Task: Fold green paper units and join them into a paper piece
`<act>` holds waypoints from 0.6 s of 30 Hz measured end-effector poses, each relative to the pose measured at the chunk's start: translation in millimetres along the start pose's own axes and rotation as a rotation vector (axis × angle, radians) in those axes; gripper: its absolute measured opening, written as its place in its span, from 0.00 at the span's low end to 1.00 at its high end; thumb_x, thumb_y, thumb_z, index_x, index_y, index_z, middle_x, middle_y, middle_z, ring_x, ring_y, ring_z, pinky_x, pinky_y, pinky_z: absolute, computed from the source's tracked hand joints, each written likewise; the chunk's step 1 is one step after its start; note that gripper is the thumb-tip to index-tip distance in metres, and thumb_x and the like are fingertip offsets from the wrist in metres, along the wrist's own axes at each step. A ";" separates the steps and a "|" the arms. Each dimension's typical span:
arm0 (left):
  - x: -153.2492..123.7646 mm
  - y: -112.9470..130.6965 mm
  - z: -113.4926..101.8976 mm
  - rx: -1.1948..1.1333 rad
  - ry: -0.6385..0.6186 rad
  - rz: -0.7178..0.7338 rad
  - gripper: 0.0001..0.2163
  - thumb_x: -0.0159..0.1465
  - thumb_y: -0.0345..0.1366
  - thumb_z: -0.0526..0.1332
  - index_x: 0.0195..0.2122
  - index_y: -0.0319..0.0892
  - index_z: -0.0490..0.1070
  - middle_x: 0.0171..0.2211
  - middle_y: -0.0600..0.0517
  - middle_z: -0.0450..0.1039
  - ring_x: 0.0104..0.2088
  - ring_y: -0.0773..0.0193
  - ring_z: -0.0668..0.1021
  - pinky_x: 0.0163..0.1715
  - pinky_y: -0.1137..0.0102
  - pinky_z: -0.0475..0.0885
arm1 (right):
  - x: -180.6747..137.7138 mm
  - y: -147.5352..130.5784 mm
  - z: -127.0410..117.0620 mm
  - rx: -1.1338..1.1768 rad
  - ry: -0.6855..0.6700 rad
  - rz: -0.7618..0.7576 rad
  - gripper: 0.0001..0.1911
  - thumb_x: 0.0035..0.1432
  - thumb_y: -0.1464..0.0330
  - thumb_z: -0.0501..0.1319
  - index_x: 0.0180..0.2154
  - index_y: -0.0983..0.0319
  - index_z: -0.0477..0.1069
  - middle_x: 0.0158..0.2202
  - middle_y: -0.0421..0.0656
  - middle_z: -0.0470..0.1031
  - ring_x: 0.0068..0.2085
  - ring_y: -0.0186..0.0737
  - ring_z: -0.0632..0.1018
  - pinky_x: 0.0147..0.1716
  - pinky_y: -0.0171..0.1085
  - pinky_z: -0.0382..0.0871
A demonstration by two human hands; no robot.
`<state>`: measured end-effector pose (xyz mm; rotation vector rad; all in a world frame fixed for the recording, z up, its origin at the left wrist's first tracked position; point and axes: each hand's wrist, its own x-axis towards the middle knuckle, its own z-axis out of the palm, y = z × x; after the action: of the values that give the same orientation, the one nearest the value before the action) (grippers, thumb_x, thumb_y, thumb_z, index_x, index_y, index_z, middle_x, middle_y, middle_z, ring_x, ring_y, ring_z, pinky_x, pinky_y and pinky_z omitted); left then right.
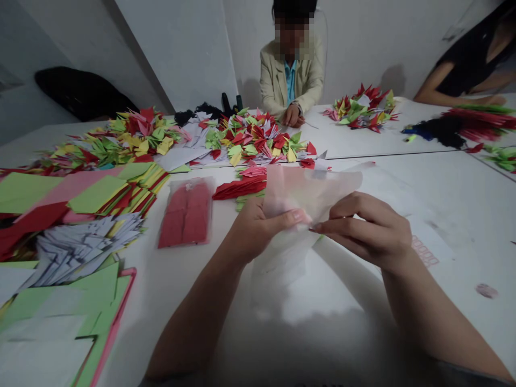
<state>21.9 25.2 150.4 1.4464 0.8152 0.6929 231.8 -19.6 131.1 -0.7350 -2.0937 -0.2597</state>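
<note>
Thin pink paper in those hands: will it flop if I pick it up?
Probably yes. The thin pink paper looks see-through, so it is likely very light and floppy. It seems to curve where the left hand and right hand hold it, so it may crease easily.

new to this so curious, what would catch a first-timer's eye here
A heap of folded red, green and yellow paper pieces dominates the middle of the white table. Closest to the camera, the left hand and right hand pinch a translucent pinkish sheet. Stacked coloured paper fills the left side.
</note>
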 end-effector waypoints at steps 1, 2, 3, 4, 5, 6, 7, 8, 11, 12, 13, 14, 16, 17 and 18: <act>-0.1 0.4 0.4 -0.002 0.005 -0.003 0.09 0.56 0.40 0.65 0.27 0.38 0.77 0.25 0.52 0.74 0.27 0.70 0.73 0.29 0.76 0.67 | -0.1 0.2 0.0 0.001 -0.003 -0.006 0.06 0.54 0.76 0.64 0.35 0.62 0.74 0.30 0.41 0.71 0.30 0.33 0.71 0.29 0.34 0.66; -0.1 0.6 0.7 -0.007 0.008 -0.007 0.09 0.56 0.40 0.65 0.27 0.38 0.77 0.25 0.52 0.74 0.27 0.70 0.73 0.29 0.76 0.67 | -0.1 0.5 0.0 0.003 -0.007 -0.011 0.06 0.54 0.76 0.64 0.35 0.62 0.74 0.30 0.41 0.71 0.31 0.33 0.71 0.29 0.35 0.67; -0.2 0.8 1.0 -0.013 0.011 -0.010 0.09 0.56 0.40 0.65 0.27 0.39 0.77 0.25 0.52 0.74 0.27 0.70 0.73 0.29 0.76 0.67 | -0.1 0.8 -0.1 0.006 -0.013 -0.017 0.06 0.54 0.76 0.64 0.36 0.62 0.74 0.31 0.42 0.71 0.31 0.33 0.71 0.30 0.35 0.67; -0.1 0.8 1.1 -0.020 0.013 -0.014 0.09 0.56 0.40 0.65 0.27 0.39 0.77 0.25 0.52 0.74 0.27 0.70 0.73 0.28 0.76 0.67 | -0.2 1.0 -0.3 0.006 -0.017 -0.020 0.06 0.54 0.76 0.64 0.36 0.62 0.74 0.31 0.42 0.70 0.31 0.33 0.71 0.30 0.35 0.67; 0.0 0.9 0.9 -0.026 0.016 -0.017 0.08 0.56 0.39 0.66 0.27 0.39 0.78 0.25 0.52 0.74 0.27 0.70 0.73 0.28 0.76 0.67 | -0.2 1.1 -0.5 0.002 -0.023 -0.020 0.06 0.55 0.76 0.64 0.36 0.62 0.74 0.31 0.42 0.71 0.31 0.33 0.71 0.30 0.35 0.67; 0.2 1.1 0.4 -0.032 0.023 -0.018 0.08 0.55 0.39 0.66 0.27 0.39 0.78 0.25 0.52 0.74 0.27 0.69 0.73 0.28 0.76 0.67 | -0.2 1.2 -0.9 -0.004 -0.025 -0.018 0.06 0.55 0.76 0.64 0.36 0.62 0.74 0.31 0.42 0.71 0.31 0.33 0.71 0.30 0.35 0.67; 0.3 1.5 -0.3 -0.038 0.037 -0.017 0.08 0.55 0.39 0.66 0.28 0.39 0.78 0.25 0.52 0.74 0.26 0.69 0.73 0.28 0.76 0.67 | -0.2 1.1 -1.3 -0.008 -0.026 -0.015 0.06 0.55 0.76 0.64 0.36 0.62 0.74 0.31 0.41 0.71 0.31 0.32 0.71 0.30 0.35 0.67; 0.5 2.2 -1.4 -0.039 0.057 -0.013 0.08 0.55 0.39 0.66 0.28 0.39 0.78 0.25 0.52 0.74 0.26 0.69 0.73 0.28 0.76 0.67 | -0.2 0.9 -1.7 -0.011 -0.027 -0.011 0.06 0.55 0.76 0.64 0.36 0.62 0.74 0.31 0.41 0.71 0.31 0.32 0.71 0.30 0.35 0.66; 0.4 5.4 -4.8 -0.023 0.108 0.006 0.09 0.54 0.40 0.67 0.27 0.38 0.78 0.25 0.51 0.75 0.26 0.68 0.73 0.28 0.75 0.68 | 0.2 0.2 -2.4 0.005 -0.035 -0.003 0.06 0.55 0.75 0.64 0.36 0.62 0.74 0.31 0.41 0.71 0.31 0.32 0.72 0.29 0.34 0.66; 0.1 6.5 -5.8 -0.014 0.115 0.012 0.10 0.54 0.41 0.67 0.27 0.38 0.78 0.25 0.51 0.75 0.27 0.67 0.74 0.29 0.75 0.68 | 0.3 0.0 -2.4 0.014 -0.037 -0.006 0.06 0.55 0.75 0.64 0.37 0.62 0.74 0.31 0.41 0.70 0.31 0.32 0.72 0.29 0.34 0.65; -0.1 7.2 -6.4 -0.005 0.113 0.016 0.10 0.54 0.41 0.67 0.27 0.38 0.78 0.26 0.50 0.76 0.27 0.67 0.74 0.29 0.75 0.68 | 0.4 -0.2 -2.2 0.020 -0.041 -0.006 0.06 0.55 0.75 0.64 0.37 0.63 0.74 0.31 0.41 0.70 0.31 0.32 0.71 0.29 0.34 0.65; -0.3 7.5 -6.8 0.002 0.109 0.021 0.10 0.55 0.41 0.67 0.27 0.38 0.78 0.26 0.50 0.76 0.28 0.66 0.74 0.30 0.74 0.68 | 0.4 -0.3 -1.9 0.025 -0.043 -0.004 0.06 0.55 0.75 0.64 0.37 0.63 0.74 0.31 0.41 0.70 0.31 0.32 0.71 0.29 0.34 0.65; -0.2 6.4 -7.0 0.012 0.107 0.034 0.10 0.56 0.41 0.66 0.28 0.38 0.78 0.27 0.50 0.76 0.29 0.66 0.75 0.31 0.74 0.69 | 0.4 -0.4 -1.1 0.029 -0.049 0.003 0.05 0.55 0.75 0.64 0.37 0.63 0.74 0.31 0.42 0.70 0.31 0.32 0.71 0.29 0.34 0.65; 0.1 5.3 -6.9 0.012 0.102 0.041 0.10 0.56 0.41 0.65 0.29 0.38 0.78 0.28 0.50 0.76 0.30 0.65 0.75 0.32 0.74 0.69 | 0.4 -0.4 -0.8 0.030 -0.053 0.008 0.05 0.55 0.75 0.64 0.37 0.63 0.74 0.32 0.42 0.70 0.31 0.32 0.71 0.29 0.34 0.65; 0.6 3.9 -6.9 0.009 0.096 0.050 0.10 0.57 0.41 0.65 0.29 0.38 0.78 0.29 0.49 0.77 0.31 0.65 0.76 0.33 0.73 0.69 | 0.4 -0.3 -0.5 0.030 -0.057 0.013 0.05 0.55 0.74 0.64 0.37 0.63 0.74 0.32 0.42 0.70 0.32 0.32 0.71 0.29 0.34 0.65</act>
<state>16.9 29.7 154.6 1.4549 0.8598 0.8022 231.8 -19.9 131.7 -0.7452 -2.1418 -0.2016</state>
